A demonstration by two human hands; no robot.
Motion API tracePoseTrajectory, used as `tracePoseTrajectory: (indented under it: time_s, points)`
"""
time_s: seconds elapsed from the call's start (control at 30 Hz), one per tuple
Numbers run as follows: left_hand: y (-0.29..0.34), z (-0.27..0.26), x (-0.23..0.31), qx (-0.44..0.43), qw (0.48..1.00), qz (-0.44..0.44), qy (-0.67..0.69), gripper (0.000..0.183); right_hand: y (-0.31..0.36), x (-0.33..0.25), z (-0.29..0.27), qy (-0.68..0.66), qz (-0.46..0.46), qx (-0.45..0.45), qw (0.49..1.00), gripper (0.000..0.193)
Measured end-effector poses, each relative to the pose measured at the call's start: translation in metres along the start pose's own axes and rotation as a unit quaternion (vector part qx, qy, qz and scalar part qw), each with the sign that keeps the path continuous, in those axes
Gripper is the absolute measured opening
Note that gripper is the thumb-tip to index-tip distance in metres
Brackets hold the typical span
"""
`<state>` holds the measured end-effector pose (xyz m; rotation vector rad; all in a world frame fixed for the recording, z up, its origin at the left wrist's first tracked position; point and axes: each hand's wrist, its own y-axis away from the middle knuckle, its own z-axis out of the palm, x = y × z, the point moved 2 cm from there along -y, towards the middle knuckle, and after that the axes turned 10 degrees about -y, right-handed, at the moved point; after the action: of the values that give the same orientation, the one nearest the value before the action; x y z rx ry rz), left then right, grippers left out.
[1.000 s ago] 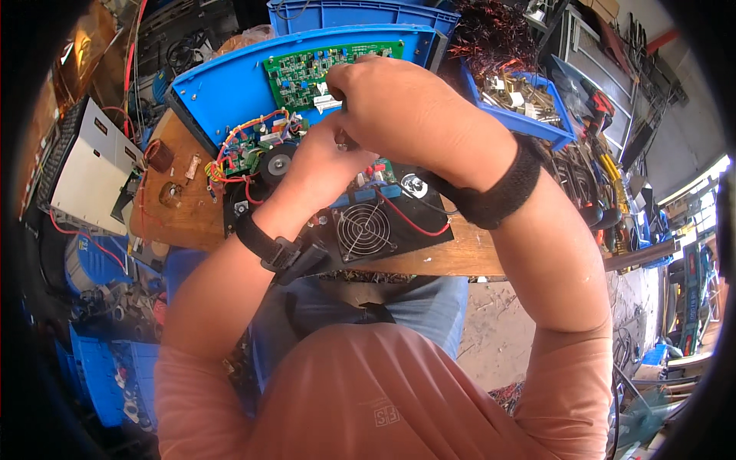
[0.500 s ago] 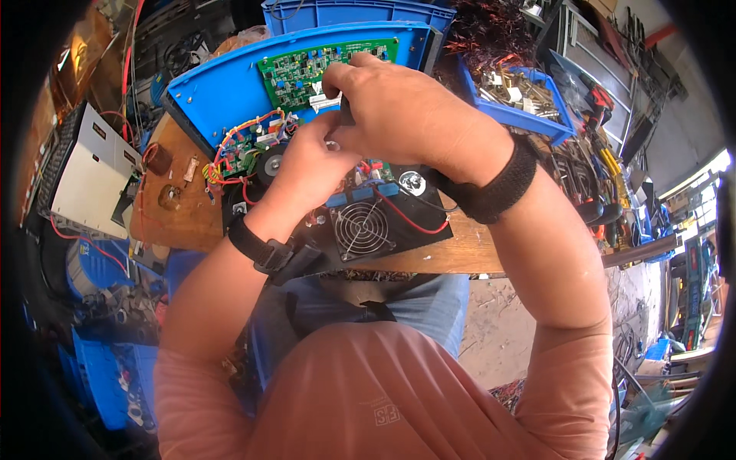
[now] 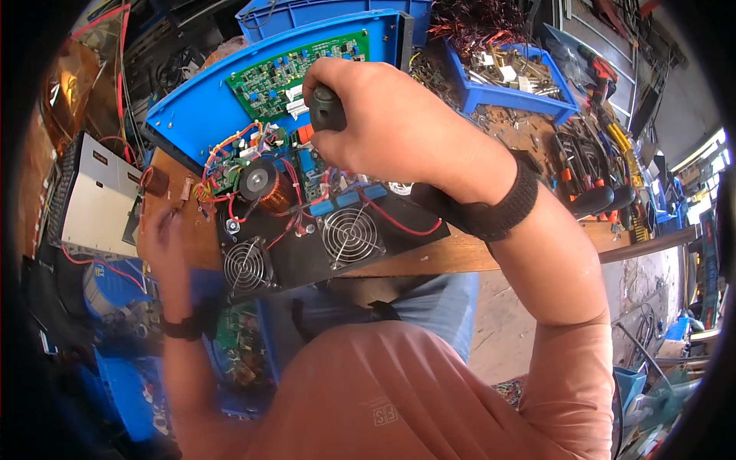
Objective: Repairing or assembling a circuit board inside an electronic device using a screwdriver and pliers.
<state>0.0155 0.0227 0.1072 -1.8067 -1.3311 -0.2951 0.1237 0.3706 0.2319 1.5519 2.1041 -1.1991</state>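
My right hand (image 3: 376,115) is closed around the dark, rounded handle of a screwdriver (image 3: 327,109); its tip is hidden. The tool is above an opened electrical unit with a black base (image 3: 295,264), two fan grilles and a copper-wound coil (image 3: 264,186). A green circuit board (image 3: 268,80) is fixed to the unit's tilted blue panel (image 3: 180,115). Red and yellow wires run between the parts. Off to the left, my left hand (image 3: 165,238) is over the table's edge beside the unit, its fingers smeared by motion.
A blue bin (image 3: 510,96) of metal pieces stands at the back right, with pliers and other hand tools (image 3: 590,165) nearer. At left is a white-and-black boxed device (image 3: 96,195). The wooden table (image 3: 429,257) ends just before my lap. More blue bins lie low at left.
My left hand has left the unit and swung left and toward me. The right hand remains over the unit, showing more of the tool's handle. The unit appears shifted left in view.
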Motion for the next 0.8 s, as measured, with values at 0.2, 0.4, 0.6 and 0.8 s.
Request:
tracePoseTrajectory:
  time_s: [0.2, 0.4, 0.6, 0.8]
  points:
    - [0.02, -0.004, -0.08, 0.071, 0.968, 0.026, -0.238, 0.04, 0.008, 0.018, -0.009, -0.044, 0.025, 0.023, 0.998, 0.032]
    - [0.026, 0.013, -0.102, 0.06, 0.937, 0.043, -0.341, 0.042, 0.013, 0.034, -0.001, -0.088, 0.036, 0.04, 0.995, 0.023]
    - [0.027, 0.031, -0.102, 0.051, 0.953, 0.04, -0.297, 0.041, 0.012, 0.04, 0.005, -0.092, 0.031, 0.032, 0.995, 0.023]
    - [0.027, 0.041, -0.102, 0.035, 0.957, 0.053, -0.282, 0.042, 0.013, 0.043, 0.007, -0.082, 0.01, 0.037, 0.996, 0.026]
